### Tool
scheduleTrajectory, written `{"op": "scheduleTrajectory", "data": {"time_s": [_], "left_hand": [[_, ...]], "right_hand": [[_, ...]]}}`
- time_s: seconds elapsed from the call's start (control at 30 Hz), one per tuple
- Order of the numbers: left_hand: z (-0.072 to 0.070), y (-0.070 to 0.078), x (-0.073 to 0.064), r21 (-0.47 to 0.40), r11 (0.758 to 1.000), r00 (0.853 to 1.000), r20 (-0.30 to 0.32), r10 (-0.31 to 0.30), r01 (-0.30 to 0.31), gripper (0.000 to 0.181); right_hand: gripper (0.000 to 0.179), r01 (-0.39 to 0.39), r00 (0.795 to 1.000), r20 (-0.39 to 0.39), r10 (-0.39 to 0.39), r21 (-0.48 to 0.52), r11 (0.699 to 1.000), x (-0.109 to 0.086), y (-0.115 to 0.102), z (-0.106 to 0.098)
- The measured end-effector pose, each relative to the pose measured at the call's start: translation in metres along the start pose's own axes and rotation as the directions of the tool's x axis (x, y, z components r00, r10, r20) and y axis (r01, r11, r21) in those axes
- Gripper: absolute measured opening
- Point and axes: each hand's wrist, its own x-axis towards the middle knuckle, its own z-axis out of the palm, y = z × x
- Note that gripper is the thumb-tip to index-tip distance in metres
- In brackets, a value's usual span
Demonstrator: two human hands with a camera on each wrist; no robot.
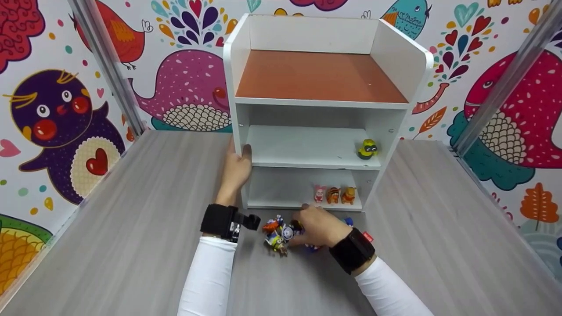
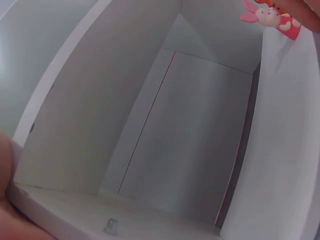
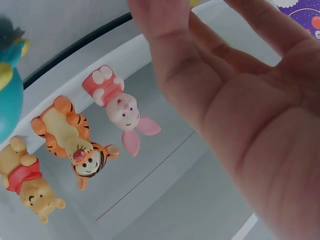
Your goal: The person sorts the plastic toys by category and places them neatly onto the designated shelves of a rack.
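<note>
Covering the right part of the toy pile (image 1: 275, 237) on the floor (image 1: 272, 285), the right hand (image 1: 317, 226) angles downward. Its fingertips are hidden or cut off in both views, so cannot tell whether it grasps a toy. Pile: small mixed figures, bunched just left of that hand and in front of the unit (image 1: 303, 145). Right wrist view adds a turquoise toy (image 3: 9, 100), cut by the frame edge.

Left hand (image 1: 237, 171) grasps the unit's left side panel (image 1: 235, 118), thumb toward the front. Left wrist view gives a close look at a metal peg (image 2: 111, 226) on an inner wall.

Lower shelf (image 1: 281, 191) holds, left to right near its right end: pig (image 1: 319, 194), tiger (image 1: 333, 195), bear (image 1: 348, 195), upright in a row. Their faces read clearly only in right wrist view. Middle shelf (image 1: 303, 134): yellow-green figure (image 1: 367, 149), right end. Top level: brown board (image 1: 322, 77). Behind: patterned wall (image 1: 193, 74).
</note>
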Motion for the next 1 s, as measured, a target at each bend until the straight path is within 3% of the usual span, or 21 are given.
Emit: {"op": "scheduleTrajectory", "data": {"time_s": [0.17, 0.57, 0.83, 1.0], "left_hand": [[0.000, 0.000, -0.001, -0.009, 1.000, 1.000, 0.009, -0.005, 0.005, 0.061], [0.001, 0.001, -0.001, 0.009, 1.000, 1.000, 0.004, -0.011, 0.011, 0.060], [0.001, 0.000, 0.000, 0.020, 1.000, 1.000, -0.005, -0.017, 0.017, 0.061], [0.001, 0.000, 0.000, 0.011, 1.000, 1.000, -0.007, -0.010, 0.010, 0.061]], "right_hand": [[0.034, 0.019, 0.999, -0.049, -0.018, 0.015, 1.000, 0.001, 0.001, 0.002], [0.034, -0.057, 0.992, -0.108, 0.067, 0.095, 0.994, 0.003, 0.002, 0.001], [0.035, -0.083, 0.966, -0.239, 0.099, 0.077, 0.994, 0.003, 0.003, -0.001], [0.026, -0.060, 0.964, -0.252, 0.081, 0.089, 0.994, 0.002, 0.005, -0.007]]}}
